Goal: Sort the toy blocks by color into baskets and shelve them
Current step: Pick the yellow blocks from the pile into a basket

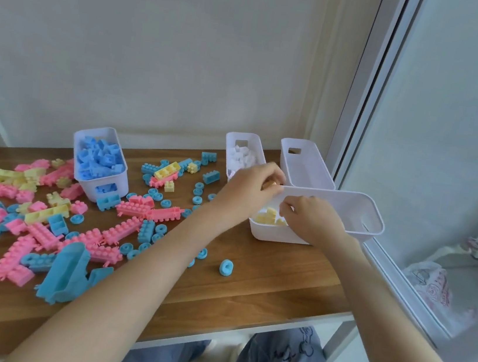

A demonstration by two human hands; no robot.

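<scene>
We hold both hands over the near basket point(279, 235), where yellow blocks point(268, 217) lie, so pieces drop straight in. Our left hand point(248, 190) pinches what looks like a small yellow piece point(273, 183). Our right hand point(313, 220) curls downward, and we cannot tell what it holds.

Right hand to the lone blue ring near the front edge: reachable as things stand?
Probably yes. The blue ring lies alone on bare tabletop, nothing over it; the right hand, now at the yellow-block basket, would only need to pull back.
</scene>
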